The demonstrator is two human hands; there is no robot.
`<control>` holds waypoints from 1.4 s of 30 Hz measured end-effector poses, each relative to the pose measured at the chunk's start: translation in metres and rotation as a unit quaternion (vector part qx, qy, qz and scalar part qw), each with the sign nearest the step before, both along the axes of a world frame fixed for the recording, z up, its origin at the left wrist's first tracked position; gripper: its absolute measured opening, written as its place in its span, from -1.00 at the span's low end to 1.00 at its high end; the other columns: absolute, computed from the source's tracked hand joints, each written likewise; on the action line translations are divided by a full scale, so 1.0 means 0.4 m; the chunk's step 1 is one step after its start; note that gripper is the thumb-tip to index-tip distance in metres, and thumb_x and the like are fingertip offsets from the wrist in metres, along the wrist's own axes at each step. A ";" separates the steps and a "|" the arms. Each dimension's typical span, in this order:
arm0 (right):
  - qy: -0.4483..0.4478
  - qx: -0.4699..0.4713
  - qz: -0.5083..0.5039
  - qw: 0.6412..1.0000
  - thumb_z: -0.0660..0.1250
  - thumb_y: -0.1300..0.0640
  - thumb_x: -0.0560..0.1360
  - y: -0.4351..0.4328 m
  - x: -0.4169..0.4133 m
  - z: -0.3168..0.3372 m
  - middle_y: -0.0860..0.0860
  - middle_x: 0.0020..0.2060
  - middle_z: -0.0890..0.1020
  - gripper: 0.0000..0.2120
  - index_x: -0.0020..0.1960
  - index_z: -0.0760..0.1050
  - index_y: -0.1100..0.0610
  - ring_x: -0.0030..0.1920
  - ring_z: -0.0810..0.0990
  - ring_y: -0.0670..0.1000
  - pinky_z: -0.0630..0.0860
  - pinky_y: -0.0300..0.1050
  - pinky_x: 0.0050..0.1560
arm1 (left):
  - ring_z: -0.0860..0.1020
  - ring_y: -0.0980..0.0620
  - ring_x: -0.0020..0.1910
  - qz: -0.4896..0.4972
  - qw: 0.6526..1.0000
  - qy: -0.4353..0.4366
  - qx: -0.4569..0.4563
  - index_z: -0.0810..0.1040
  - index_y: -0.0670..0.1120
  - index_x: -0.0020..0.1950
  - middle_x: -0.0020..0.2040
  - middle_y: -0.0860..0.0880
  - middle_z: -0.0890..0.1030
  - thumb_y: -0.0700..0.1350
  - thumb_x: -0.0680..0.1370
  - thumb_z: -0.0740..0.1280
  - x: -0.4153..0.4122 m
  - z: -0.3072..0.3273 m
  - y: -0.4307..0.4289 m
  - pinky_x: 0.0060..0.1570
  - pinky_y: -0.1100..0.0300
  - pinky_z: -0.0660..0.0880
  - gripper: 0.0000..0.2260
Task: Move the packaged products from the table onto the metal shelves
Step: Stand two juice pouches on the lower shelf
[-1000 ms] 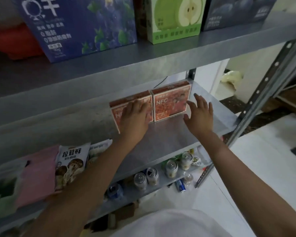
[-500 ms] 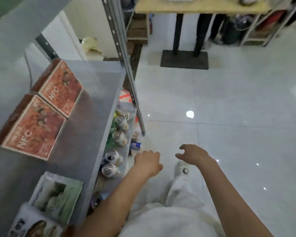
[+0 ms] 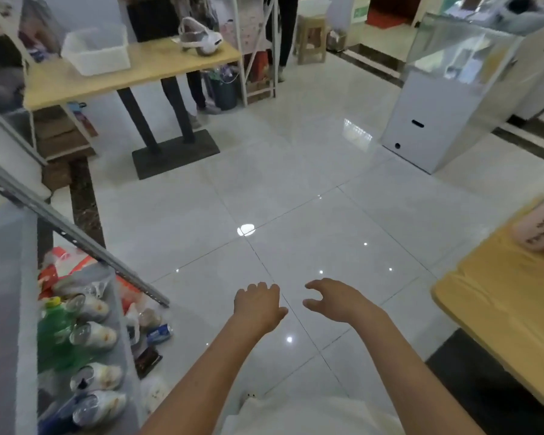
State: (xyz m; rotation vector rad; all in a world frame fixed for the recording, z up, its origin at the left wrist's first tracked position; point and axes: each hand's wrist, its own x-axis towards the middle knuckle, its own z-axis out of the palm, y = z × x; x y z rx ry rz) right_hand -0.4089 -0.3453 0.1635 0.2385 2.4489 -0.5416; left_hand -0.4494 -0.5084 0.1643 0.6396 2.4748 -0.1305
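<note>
My view has swung from the grey metal shelves (image 3: 0, 293) toward the pink soft package (image 3: 539, 232) on the yellow-clothed table (image 3: 500, 309) at far right; my left hand (image 3: 258, 306) and right hand (image 3: 336, 301) hang empty, loosely curled, so I fear a half-seen grab slipping.

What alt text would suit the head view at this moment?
The left hand and right hand hang empty, fingers loosely curled, over a glossy white tiled floor. The metal shelves stand at the left edge with cans lying on a lower level. A yellow-covered table at the right edge holds a pink package.
</note>
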 end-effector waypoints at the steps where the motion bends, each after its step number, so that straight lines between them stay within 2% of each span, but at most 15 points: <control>1: 0.009 -0.001 -0.014 1.000 0.15 -0.16 0.60 0.041 0.034 0.006 -0.01 0.45 0.30 -0.47 0.50 0.21 0.00 0.40 0.34 0.02 0.29 -0.08 0.34 | 0.40 -0.12 0.29 -0.016 1.000 0.003 0.002 0.26 -0.08 0.45 0.34 -0.12 0.41 0.14 0.63 0.11 0.022 0.003 0.048 0.17 0.05 0.34 -0.53; 9: 0.028 0.015 -0.192 0.981 0.15 -0.15 0.60 0.441 0.441 0.028 -0.01 0.48 0.27 -0.45 0.52 0.17 0.01 0.42 0.30 0.01 0.26 -0.10 0.38 | 0.41 -0.11 0.26 -0.173 0.984 0.030 0.036 0.29 -0.08 0.41 0.30 -0.11 0.43 0.15 0.62 0.13 0.304 0.020 0.507 0.16 0.06 0.34 -0.56; 13: 0.071 0.059 -0.313 0.945 0.13 -0.18 0.59 0.621 0.682 0.020 0.03 0.36 0.41 -0.48 0.46 0.27 0.05 0.29 0.41 0.05 0.36 -0.02 0.30 | 0.38 -0.11 0.32 -0.258 0.962 0.050 0.081 0.20 -0.06 0.48 0.37 -0.11 0.39 0.19 0.61 0.12 0.470 0.020 0.718 0.20 0.04 0.34 -0.48; 15: 0.093 0.089 -0.361 0.924 0.11 -0.20 0.59 0.684 0.800 0.013 0.03 0.41 0.35 -0.46 0.48 0.22 0.03 0.35 0.34 0.06 0.30 0.04 0.36 | 0.33 -0.10 0.38 -0.281 0.952 0.049 0.110 0.15 -0.05 0.50 0.42 -0.11 0.35 0.21 0.61 0.12 0.551 0.020 0.795 0.27 0.01 0.31 -0.45; 17: 0.110 0.117 -0.401 0.902 0.08 -0.21 0.59 0.729 0.910 0.006 0.01 0.50 0.22 -0.43 0.52 0.15 0.01 0.47 0.19 0.05 0.18 0.09 0.44 | 0.26 -0.09 0.43 -0.310 0.942 0.046 0.123 0.10 -0.06 0.52 0.46 -0.10 0.29 0.21 0.61 0.11 0.628 0.018 0.854 0.35 0.00 0.25 -0.42; 19: 0.122 0.135 -0.442 0.878 0.06 -0.23 0.59 0.759 1.005 -0.004 0.00 0.52 0.16 -0.42 0.52 0.13 0.01 0.52 0.09 0.04 0.10 0.10 0.48 | 0.10 -0.10 0.52 -0.339 0.934 0.030 0.107 -0.01 -0.08 0.56 0.54 -0.11 0.14 0.22 0.61 0.07 0.695 0.016 0.904 0.45 -0.04 0.12 -0.37; 21: 0.121 0.136 -0.484 0.856 0.02 -0.25 0.58 0.778 1.085 -0.018 0.00 0.54 0.13 -0.40 0.53 0.11 0.01 0.53 0.05 0.02 0.07 0.09 0.49 | -0.03 -0.09 0.55 -0.368 0.926 0.011 0.086 -0.10 -0.08 0.58 0.58 -0.11 0.00 0.22 0.62 0.05 0.750 0.010 0.946 0.49 -0.07 0.02 -0.34; 25: 0.111 0.125 -0.551 0.818 -0.01 -0.24 0.59 0.790 1.203 -0.053 0.02 0.55 0.08 -0.39 0.55 0.05 0.02 0.54 0.00 0.01 0.00 0.08 0.50 | -0.10 -0.07 0.56 -0.427 0.902 -0.002 0.062 -0.16 -0.09 0.58 0.59 -0.09 -0.07 0.24 0.61 0.04 0.825 -0.007 1.030 0.50 -0.06 -0.05 -0.31; 33: 0.081 0.108 -0.611 0.780 0.00 -0.22 0.61 0.886 1.338 -0.111 0.02 0.56 0.04 -0.39 0.56 0.03 0.03 0.55 -0.05 0.02 -0.03 0.09 0.51 | -0.19 -0.06 0.55 -0.496 0.866 0.003 0.057 -0.22 -0.07 0.57 0.58 -0.10 -0.15 0.25 0.61 0.02 0.919 -0.058 1.259 0.51 -0.05 -0.09 -0.30; 37: 0.038 0.106 -0.624 0.773 0.00 -0.22 0.60 0.997 1.389 -0.144 -0.02 0.56 0.00 -0.39 0.56 0.00 0.01 0.55 -0.09 -0.01 -0.07 0.07 0.51 | -0.21 -0.09 0.55 -0.526 0.849 0.013 0.057 -0.27 -0.05 0.56 0.57 -0.14 -0.19 0.26 0.60 0.03 0.954 -0.116 1.404 0.50 -0.06 -0.08 -0.27; 42: -0.022 0.089 -0.615 0.783 0.00 -0.19 0.62 1.189 1.440 -0.178 -0.02 0.56 -0.05 -0.40 0.57 -0.03 0.01 0.55 -0.12 0.00 -0.10 0.06 0.50 | -0.30 -0.06 0.53 -0.529 0.847 0.004 0.049 -0.35 -0.04 0.54 0.55 -0.06 -0.31 0.27 0.60 0.03 0.986 -0.191 1.614 0.50 -0.03 -0.15 -0.25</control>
